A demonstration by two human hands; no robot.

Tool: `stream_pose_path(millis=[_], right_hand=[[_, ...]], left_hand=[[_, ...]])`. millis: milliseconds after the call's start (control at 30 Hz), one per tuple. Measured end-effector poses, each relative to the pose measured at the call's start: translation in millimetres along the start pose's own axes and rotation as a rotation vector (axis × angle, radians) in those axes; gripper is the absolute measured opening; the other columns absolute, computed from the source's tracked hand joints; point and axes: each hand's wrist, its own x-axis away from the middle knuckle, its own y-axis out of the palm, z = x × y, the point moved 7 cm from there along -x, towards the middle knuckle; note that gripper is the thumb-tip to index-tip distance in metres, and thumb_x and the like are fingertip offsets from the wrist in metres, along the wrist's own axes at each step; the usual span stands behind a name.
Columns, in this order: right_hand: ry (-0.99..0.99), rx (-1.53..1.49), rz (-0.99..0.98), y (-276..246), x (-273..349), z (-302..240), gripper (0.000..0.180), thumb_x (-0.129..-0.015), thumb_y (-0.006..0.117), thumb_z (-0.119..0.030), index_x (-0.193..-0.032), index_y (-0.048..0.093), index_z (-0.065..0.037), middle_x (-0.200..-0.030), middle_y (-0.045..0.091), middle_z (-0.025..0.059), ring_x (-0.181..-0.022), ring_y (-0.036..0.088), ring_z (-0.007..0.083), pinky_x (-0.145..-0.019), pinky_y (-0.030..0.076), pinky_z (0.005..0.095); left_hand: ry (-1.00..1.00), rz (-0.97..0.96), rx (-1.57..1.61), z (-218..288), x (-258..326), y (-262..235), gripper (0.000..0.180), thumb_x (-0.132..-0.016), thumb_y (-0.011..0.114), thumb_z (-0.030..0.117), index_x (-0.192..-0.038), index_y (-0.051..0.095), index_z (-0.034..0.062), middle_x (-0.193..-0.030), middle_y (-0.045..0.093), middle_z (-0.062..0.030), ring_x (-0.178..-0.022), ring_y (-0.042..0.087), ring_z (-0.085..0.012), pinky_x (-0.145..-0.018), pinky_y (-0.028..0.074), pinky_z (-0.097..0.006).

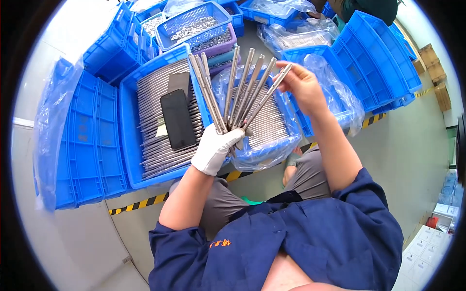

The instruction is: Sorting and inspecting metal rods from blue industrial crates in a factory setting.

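Note:
My left hand (216,147), in a white glove, is closed around the lower ends of several slim metal rods (247,87), which fan out upward. My bare right hand (303,87) pinches the top end of the rightmost rod (268,97) between thumb and fingers. Behind the bundle, a plastic-lined blue crate (281,150) holds rows of similar rods. To the left, another blue crate (127,145) is filled with rods lying crosswise. On those rods rest a black phone (177,119), a dark flat block (179,83) and a small pale yellow paper (161,128).
Blue crates (82,140) are stacked at the left, with more blue crates (376,58) at the right. At the back, a blue basket (194,24) of small metal parts sits over a purple basket (228,42). Yellow-black tape (138,203) marks the floor. Another person (371,9) is at the far right.

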Motion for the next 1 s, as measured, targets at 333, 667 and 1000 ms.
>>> stream_pose_path(millis=[333, 667, 1000], right_hand=[[-0.138, 0.024, 0.055, 9, 8, -24, 0.025, -0.085, 0.047, -0.012, -0.106, 0.053, 0.001, -0.085, 0.058, 0.0085, -0.068, 0.052, 0.0092, -0.065, 0.044, 0.0212], [-0.488, 0.694, 0.333, 19, 23, -40, 0.023, -0.083, 0.049, -0.009, -0.104, 0.055, 0.000, -0.084, 0.062, 0.0128, -0.070, 0.059, 0.0148, -0.063, 0.046, 0.0244], [0.064, -0.055, -0.210, 10, 7, -26, 0.029, -0.081, 0.054, -0.013, -0.106, 0.051, 0.001, -0.092, 0.059, 0.0106, -0.079, 0.057, 0.0131, -0.072, 0.047, 0.0248]], left_hand=[[-0.044, 0.013, 0.012, -1, 2, 3, 0.023, -0.074, 0.055, 0.010, -0.094, 0.054, -0.0014, -0.075, 0.059, -0.0075, -0.054, 0.047, -0.0066, -0.047, 0.036, -0.019], [-0.065, 0.073, 0.103, -5, 7, 6, 0.021, -0.073, 0.056, 0.015, -0.087, 0.058, -0.0004, -0.060, 0.053, -0.0017, -0.052, 0.047, -0.0067, -0.047, 0.037, -0.019], [-0.039, -0.004, 0.107, 2, 7, -2, 0.025, -0.071, 0.056, 0.007, -0.094, 0.052, -0.0017, -0.074, 0.059, -0.0113, -0.052, 0.048, -0.0077, -0.045, 0.038, -0.019]])
